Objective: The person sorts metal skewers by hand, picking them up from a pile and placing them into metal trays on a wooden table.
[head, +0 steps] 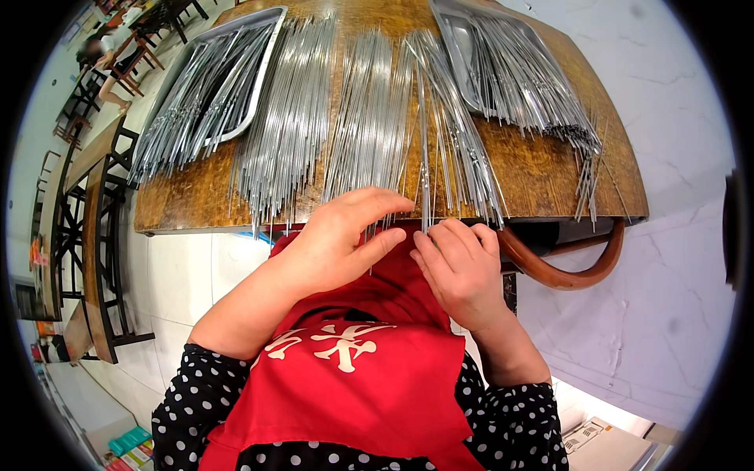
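Observation:
Long thin metal skewers (368, 118) lie in rows on a brown wooden table (530, 171), their near ends reaching the front edge. My left hand (347, 235) is over the near ends of the middle row, thumb and fingers apart; whether it holds a skewer cannot be told. At the table's edge my right hand (459, 265) has its fingers curled at the ends of a few upright-lying skewers (424, 165); its grip is partly hidden. To its upper right a slanting bundle of skewers (465, 135) fans out.
A metal tray (268, 76) full of skewers stands at the left and another metal tray (459, 76) at the right. Loose skewers (586, 188) overhang the right front edge. A curved wooden chair arm (565, 279) is below. A person (109, 53) sits far left, near wooden benches (97, 235).

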`<act>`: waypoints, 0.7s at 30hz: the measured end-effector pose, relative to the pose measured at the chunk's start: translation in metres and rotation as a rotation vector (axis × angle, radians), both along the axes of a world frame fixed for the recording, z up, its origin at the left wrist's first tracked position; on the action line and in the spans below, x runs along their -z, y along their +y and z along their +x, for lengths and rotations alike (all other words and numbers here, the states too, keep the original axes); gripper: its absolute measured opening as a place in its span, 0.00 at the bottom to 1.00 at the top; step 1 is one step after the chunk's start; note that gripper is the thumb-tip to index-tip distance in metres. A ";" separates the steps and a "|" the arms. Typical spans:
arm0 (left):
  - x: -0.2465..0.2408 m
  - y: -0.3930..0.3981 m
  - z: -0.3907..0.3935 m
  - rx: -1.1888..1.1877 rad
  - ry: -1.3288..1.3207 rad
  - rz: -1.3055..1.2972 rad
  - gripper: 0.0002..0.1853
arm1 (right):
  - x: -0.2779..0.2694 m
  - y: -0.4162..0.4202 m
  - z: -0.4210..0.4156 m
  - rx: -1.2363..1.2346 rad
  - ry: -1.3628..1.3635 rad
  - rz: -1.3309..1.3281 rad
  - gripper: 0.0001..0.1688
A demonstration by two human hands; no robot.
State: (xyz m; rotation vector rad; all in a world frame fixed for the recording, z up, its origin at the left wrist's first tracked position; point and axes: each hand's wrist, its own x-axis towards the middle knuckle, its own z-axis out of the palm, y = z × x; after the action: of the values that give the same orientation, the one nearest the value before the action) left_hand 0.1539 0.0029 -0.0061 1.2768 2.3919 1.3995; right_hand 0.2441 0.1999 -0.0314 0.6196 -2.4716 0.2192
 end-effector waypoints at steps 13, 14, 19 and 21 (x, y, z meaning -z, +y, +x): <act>-0.004 0.008 0.008 -0.035 -0.707 0.215 0.18 | -0.004 -0.006 -0.006 0.103 0.182 -0.074 0.14; 0.000 0.010 0.009 -0.042 -0.887 0.327 0.19 | -0.006 -0.008 -0.007 0.106 0.209 -0.083 0.14; 0.005 0.016 -0.004 0.001 -1.592 0.590 0.21 | -0.016 -0.017 -0.004 -0.077 0.158 -0.170 0.19; 0.017 0.014 -0.008 -0.062 -1.626 0.635 0.20 | -0.021 -0.010 -0.006 -0.045 0.080 -0.201 0.22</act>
State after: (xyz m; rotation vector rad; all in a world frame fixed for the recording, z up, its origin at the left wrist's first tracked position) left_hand 0.1455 0.0172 -0.0233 -0.1653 0.8723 1.9997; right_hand 0.2386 0.1902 -0.0105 0.5865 -2.3243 0.4455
